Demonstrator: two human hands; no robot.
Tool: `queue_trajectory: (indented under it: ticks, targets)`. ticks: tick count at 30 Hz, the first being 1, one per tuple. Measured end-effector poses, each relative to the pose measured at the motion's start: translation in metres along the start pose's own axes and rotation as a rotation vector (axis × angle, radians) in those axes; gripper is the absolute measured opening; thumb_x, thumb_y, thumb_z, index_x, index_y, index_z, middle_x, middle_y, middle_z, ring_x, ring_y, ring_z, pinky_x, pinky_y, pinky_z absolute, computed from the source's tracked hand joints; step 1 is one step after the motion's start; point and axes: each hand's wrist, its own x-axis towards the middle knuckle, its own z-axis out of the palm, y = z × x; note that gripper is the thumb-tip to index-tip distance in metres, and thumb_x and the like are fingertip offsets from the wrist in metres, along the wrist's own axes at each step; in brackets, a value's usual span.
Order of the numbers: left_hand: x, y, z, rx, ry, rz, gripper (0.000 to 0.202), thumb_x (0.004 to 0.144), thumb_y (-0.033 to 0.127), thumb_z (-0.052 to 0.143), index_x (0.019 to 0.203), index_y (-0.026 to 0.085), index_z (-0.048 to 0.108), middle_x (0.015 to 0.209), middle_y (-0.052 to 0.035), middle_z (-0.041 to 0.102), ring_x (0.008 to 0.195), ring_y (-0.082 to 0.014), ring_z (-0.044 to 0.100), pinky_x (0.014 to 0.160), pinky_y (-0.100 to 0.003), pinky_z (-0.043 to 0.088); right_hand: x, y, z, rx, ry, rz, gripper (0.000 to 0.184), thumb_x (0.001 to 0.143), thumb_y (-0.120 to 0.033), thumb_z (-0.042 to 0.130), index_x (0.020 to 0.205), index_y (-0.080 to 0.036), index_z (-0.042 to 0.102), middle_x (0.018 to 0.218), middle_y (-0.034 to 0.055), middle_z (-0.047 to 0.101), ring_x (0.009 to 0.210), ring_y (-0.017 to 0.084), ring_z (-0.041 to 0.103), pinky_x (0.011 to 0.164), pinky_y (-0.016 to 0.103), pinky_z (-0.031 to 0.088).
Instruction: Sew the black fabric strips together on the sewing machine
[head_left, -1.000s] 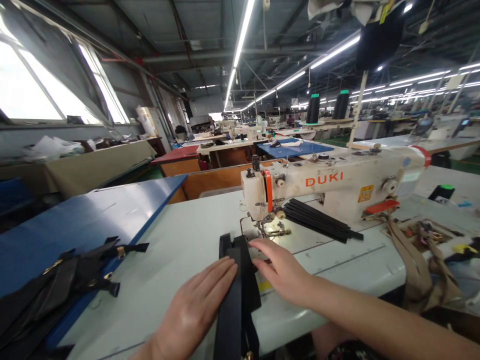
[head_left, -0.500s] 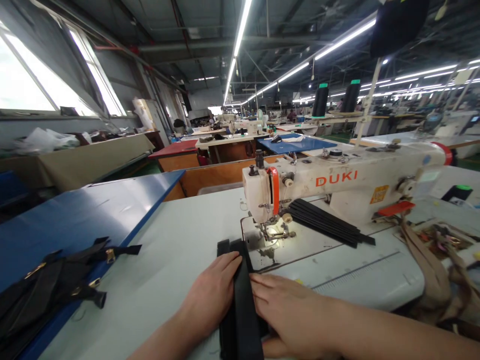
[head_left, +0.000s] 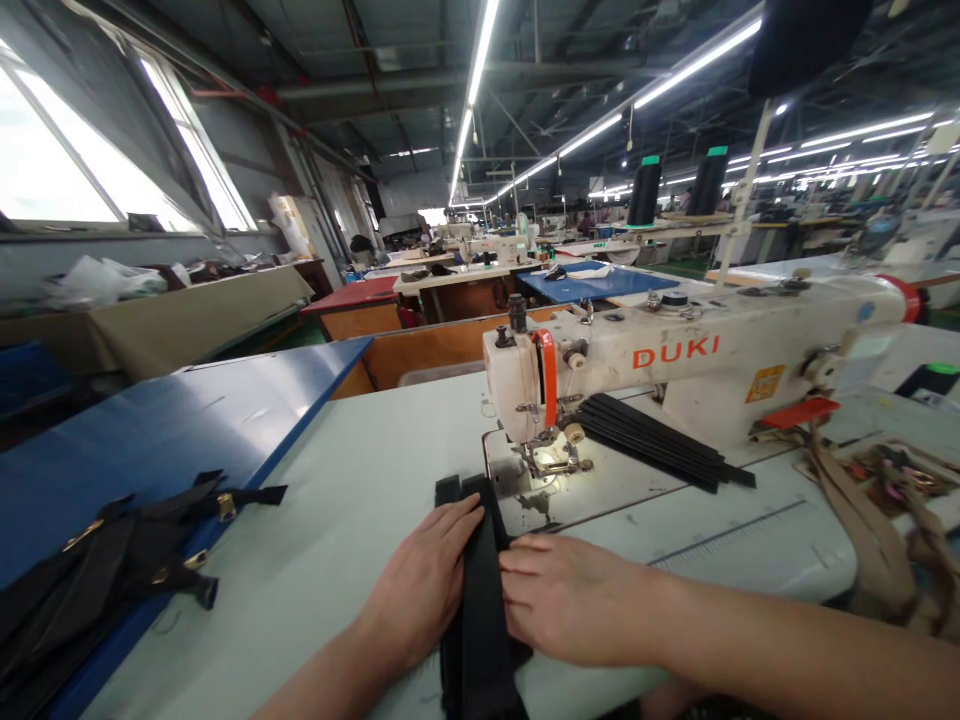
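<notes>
Several long black fabric strips (head_left: 484, 600) lie lengthwise in front of me, overlapping on the pale green sewing table. My left hand (head_left: 420, 570) grips them from the left, its fingertips pressed over the top strip near its far end; its thumb is hidden. At the right edge, my right hand (head_left: 562, 600) has its fingers curled against the top strip, holding it. Just beyond the strips' far end is the needle and presser foot area of a white sewing machine (head_left: 675, 350) marked DUKI. A fan of narrow black strips (head_left: 652, 440) rests under the machine's arm.
On the left, black straps with gold zipper pulls (head_left: 112, 560) lie across the edge of a blue board (head_left: 247, 400). To the right, tan straps (head_left: 862, 530) hang beside a tray of small parts (head_left: 892, 470). Black thread cones (head_left: 645, 190) stand behind the machine.
My right hand's fingers have curled in more along the strip's right edge, and its thumb is now out of sight. The left hand has barely moved.
</notes>
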Motion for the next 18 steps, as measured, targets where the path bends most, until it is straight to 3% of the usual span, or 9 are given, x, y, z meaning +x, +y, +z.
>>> queue_trajectory:
  ticks: [4,7,12,15,18]
  targets:
    - [-0.001,-0.003,0.001,-0.035,0.001,0.001,0.054,0.083,0.008,0.038,0.134,0.017,0.050,0.134,-0.0110,0.057,0.122,-0.0236,0.052,0.106,-0.044,0.042,0.013,0.008,0.018,-0.071,0.002,0.135,0.015,0.091,-0.018,0.053,0.087,-0.014,0.067,0.096,0.0097,0.067,0.094,0.022,0.057,0.087,0.036,0.044]
    - [0.000,0.001,-0.001,-0.063,0.022,0.035,0.058,0.082,0.008,0.041,0.139,0.019,0.046,0.135,-0.0113,0.056,0.122,-0.0239,0.052,0.105,-0.043,0.043,0.016,0.002,0.016,-0.107,-0.032,0.196,0.014,0.086,-0.017,0.058,0.090,-0.009,0.069,0.095,0.0153,0.068,0.092,0.026,0.058,0.087,0.039,0.046]
    - [0.005,0.024,0.001,-0.061,-0.002,0.137,0.066,0.080,0.008,0.043,0.145,0.019,0.035,0.140,-0.0111,0.051,0.127,-0.0233,0.049,0.104,-0.042,0.044,-0.008,-0.019,0.003,-0.128,-0.035,0.267,0.023,0.088,-0.020,0.054,0.097,-0.004,0.068,0.105,0.0209,0.066,0.100,0.029,0.058,0.096,0.043,0.041]
    - [0.011,0.037,0.005,0.016,0.000,0.180,0.072,0.075,0.001,0.041,0.145,0.018,0.035,0.141,-0.0108,0.051,0.129,-0.0227,0.047,0.104,-0.041,0.044,-0.027,-0.027,0.005,-0.117,-0.034,0.318,0.025,0.089,-0.021,0.052,0.099,-0.005,0.067,0.112,0.0212,0.065,0.108,0.029,0.056,0.099,0.042,0.038]
    - [0.018,0.044,0.004,0.122,-0.093,0.179,0.069,0.074,0.000,0.041,0.141,0.017,0.042,0.140,-0.0105,0.051,0.128,-0.0222,0.049,0.103,-0.038,0.044,-0.037,-0.031,0.012,-0.080,-0.009,0.361,0.031,0.089,-0.027,0.052,0.104,-0.004,0.066,0.118,0.0218,0.062,0.117,0.031,0.051,0.102,0.042,0.038]
